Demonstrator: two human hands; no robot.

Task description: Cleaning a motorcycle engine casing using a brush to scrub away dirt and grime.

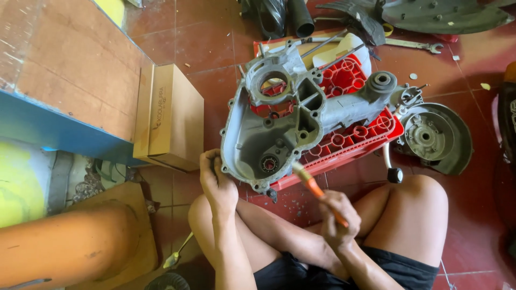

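Observation:
A grey metal engine casing (290,115) lies across a red plastic crate (349,142) on the red tiled floor. My left hand (216,180) grips the casing's near left rim. In my right hand (337,217) is a brush with an orange handle (318,191). Its pale bristles touch the casing's near edge, beside a round bearing seat. My bare knees frame the bottom of the view, where I sit on the floor.
A brown cardboard box (172,115) leans against a blue-edged wooden board (70,75) at left. A round grey engine cover (436,137) lies right of the crate. A spanner (416,45) and dark parts sit at the back. A spoon (177,255) lies near my left knee.

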